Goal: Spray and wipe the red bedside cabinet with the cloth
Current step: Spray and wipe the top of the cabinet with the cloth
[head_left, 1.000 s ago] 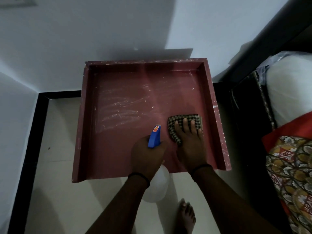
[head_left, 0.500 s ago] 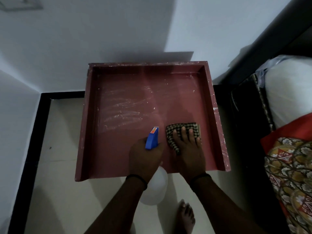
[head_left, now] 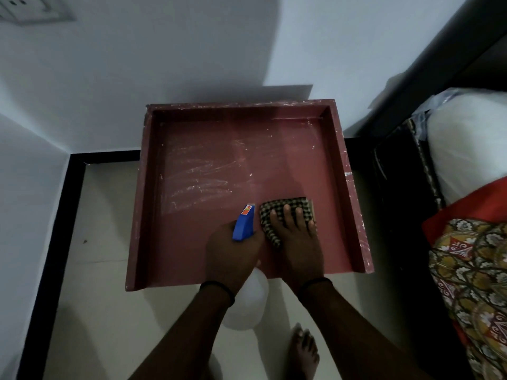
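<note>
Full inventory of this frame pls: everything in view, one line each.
red bedside cabinet: 1, red with whitish streaks on top, in the wall corner
cloth: 1, dark and pale check, on the cabinet top near its front right
spray bottle: 1, blue head and white body, over the cabinet's front edge
switch plate: 1, pale, on the wall at top left
bed frame: 1, dark, right of the cabinet
pillow: 1, white, on the bed
patterned bedding: 1, red and yellow, far right
foot: 1, bare, on the pale floor
left hand: 1, grips the spray bottle
right hand: 1, fingers flat on the cloth
</note>
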A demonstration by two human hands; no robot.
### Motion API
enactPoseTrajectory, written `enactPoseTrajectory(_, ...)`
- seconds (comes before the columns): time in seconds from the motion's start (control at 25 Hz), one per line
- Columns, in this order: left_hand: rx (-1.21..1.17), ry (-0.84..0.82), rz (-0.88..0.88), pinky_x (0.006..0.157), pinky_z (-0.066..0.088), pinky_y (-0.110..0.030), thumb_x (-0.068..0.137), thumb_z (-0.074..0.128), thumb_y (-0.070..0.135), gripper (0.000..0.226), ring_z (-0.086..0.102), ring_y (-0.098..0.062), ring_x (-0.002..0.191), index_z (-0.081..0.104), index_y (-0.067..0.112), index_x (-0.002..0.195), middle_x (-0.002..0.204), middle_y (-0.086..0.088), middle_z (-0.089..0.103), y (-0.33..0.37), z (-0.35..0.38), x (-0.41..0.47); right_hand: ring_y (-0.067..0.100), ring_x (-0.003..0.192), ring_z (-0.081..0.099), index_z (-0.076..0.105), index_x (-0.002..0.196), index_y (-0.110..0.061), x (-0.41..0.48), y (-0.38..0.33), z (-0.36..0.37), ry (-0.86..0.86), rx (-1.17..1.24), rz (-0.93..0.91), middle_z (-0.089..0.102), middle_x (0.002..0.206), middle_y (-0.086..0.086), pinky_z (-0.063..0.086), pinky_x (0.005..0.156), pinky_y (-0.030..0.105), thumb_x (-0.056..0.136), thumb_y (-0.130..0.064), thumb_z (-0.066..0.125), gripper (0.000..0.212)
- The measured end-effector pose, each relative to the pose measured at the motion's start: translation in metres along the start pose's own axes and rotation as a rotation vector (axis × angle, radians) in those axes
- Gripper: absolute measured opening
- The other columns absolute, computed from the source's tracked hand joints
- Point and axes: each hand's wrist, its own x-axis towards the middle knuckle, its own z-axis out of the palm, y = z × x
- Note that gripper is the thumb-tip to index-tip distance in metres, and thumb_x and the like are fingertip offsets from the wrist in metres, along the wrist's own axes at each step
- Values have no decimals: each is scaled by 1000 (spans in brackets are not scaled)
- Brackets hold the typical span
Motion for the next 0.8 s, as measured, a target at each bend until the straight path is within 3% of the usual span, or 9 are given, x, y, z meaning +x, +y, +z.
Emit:
enactPoseTrajectory(0.12,14,-3,21,53,38,-33,68,60,30,28,45,-24,49,50,6,61,52,-5,45,-1,4,0,31,152,10,24,156,-28,32,-8,-15,16,-37,-35,15,164,7,8,121,46,87,-45,64,82)
enactPoseTrajectory(0.2,1,-5,27,53,38,-34,74,64,25,28,44,-22,50,51,3,64,54,-11,47,-2,6,0,28,153,-2,14,157,-30,64,-19,-29,5,-17,0,3,166,4,2,122,45,99,-37,46,67)
enactPoseTrajectory(0.28,-13,-11,21,52,40,-36,80,67,17,26,45,-28,50,51,5,64,56,-16,48,-3,8,-2,28,153,-3,13,157,-30,71,-22,-32,-8,18,29,3,166,5,1,122,45,101,-37,40,63)
enactPoseTrajectory(0.4,-22,-8,26,50,37,-28,78,69,17,28,41,-16,48,49,14,59,52,-3,44,0,6,-5,30,153,3,21,156,-28,36,-17,-20,-21,80,-22,9,165,4,3,121,47,91,-48,32,69)
enactPoseTrajectory(0.48,-27,-3,9,52,38,-30,72,65,27,23,43,-16,49,49,17,58,50,1,44,2,5,-3,32,152,10,29,154,-26,10,-17,-14,11,83,-47,16,164,6,8,121,50,79,-60,33,83)
enactPoseTrajectory(0.6,-35,-2,2,49,39,-28,80,70,17,31,46,-16,48,49,19,57,49,2,45,2,5,-3,29,153,1,23,156,-27,0,-18,-14,-50,69,-32,8,165,5,-3,119,43,72,-69,26,94)
enactPoseTrajectory(0.72,-8,-2,30,46,38,-21,84,70,11,35,47,-15,46,50,19,57,48,2,46,1,9,-1,26,153,-3,14,157,-31,33,-21,-24,-43,-1,-49,3,166,2,-2,121,42,91,-56,36,74)
enactPoseTrajectory(0.8,-4,2,36,50,38,-26,81,70,16,29,45,-16,50,52,13,59,51,-2,47,0,11,-1,26,153,-2,15,157,-31,67,-26,-36,-52,7,-20,4,166,2,3,122,44,99,-40,43,65)
